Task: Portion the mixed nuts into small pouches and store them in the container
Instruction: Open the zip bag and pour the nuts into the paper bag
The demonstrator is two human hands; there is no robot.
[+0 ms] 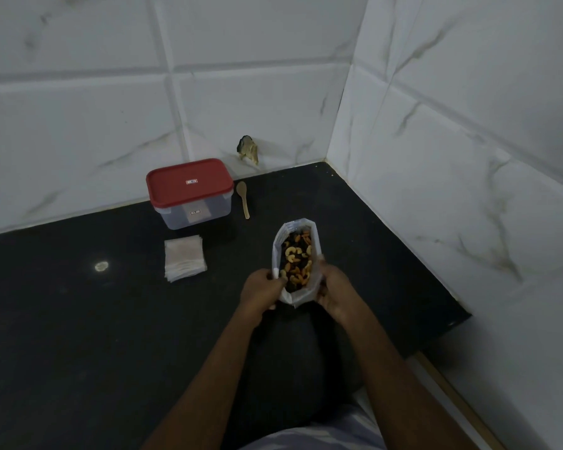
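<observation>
Your left hand [262, 289] and right hand [333, 292] both grip the open nut bag [277, 251]. The spoon [243, 199] lies beyond it, handle toward you, nearer your left.

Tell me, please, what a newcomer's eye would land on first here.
The open bag of mixed nuts at centre, gripped on either side by the left hand and right hand, draws the eye first. Further back to the left sits the red-lidded container, a wooden spoon beside it.
</observation>
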